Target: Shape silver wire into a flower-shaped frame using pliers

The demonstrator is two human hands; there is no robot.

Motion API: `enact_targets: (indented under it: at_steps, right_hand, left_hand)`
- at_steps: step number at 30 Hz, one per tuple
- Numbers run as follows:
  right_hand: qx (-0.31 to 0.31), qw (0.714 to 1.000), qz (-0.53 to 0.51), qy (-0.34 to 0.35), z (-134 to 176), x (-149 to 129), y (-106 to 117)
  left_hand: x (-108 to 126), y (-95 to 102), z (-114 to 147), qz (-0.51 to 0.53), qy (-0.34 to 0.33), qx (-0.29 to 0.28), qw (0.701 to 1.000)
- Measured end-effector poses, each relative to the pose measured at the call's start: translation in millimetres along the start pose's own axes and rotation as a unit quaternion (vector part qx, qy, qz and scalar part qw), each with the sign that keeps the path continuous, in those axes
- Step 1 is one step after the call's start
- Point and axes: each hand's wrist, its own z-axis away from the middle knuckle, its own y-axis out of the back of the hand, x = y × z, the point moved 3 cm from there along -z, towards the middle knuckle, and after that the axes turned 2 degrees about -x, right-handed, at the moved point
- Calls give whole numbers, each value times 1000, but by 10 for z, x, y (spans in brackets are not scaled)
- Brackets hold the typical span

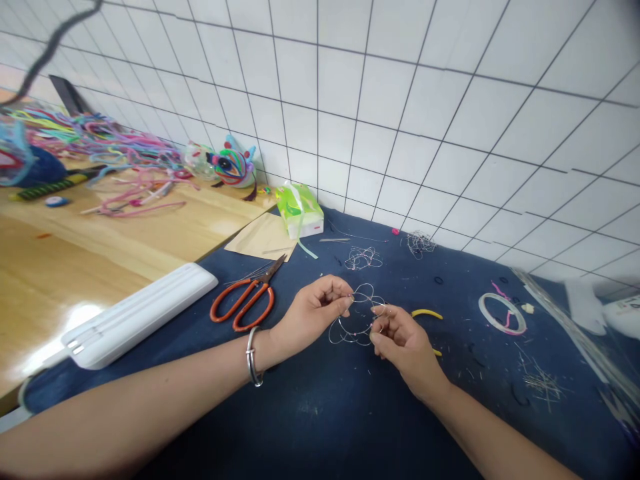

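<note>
Between my two hands is a thin wire ring with looped petals, small pinkish beads showing on it. My left hand, with a silver bangle at its wrist, pinches the ring's upper left side between thumb and fingers. On the right side, my right hand is closed on the wire, fingertips bent together. Yellow-handled pliers lie partly hidden behind my right hand. Left of my left hand rest scissors with orange handles. Just beyond the hands lies another looped wire piece.
A white power strip lies along the wooden table. Toward the wall are a green tissue pack and a tangled wire bundle. To the right are a wire spool and wire scraps on the dark cloth.
</note>
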Motion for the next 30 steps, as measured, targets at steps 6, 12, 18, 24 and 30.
enact_targets:
  at_steps: [6,12,18,24,30]
  right_hand:
    - [4,1000,3,0,2,3,4]
    - [19,1000,12,-8,5,-8,8]
    - [30,999,12,-9,13,-12,18]
    - [40,999,19,1,9,-8,27]
    - [44,999,11,-3,11,-5,30]
  left_hand:
    - [-29,-3,0,-1,3,-1,1000]
    - [-73,-2,2,19,10,-10,1000]
    - [-81,-1,0,26,24,-16,999]
    - [-88,1,-2,23,37,-20,999]
    - [-97,-5,2,24,43,-17,999]
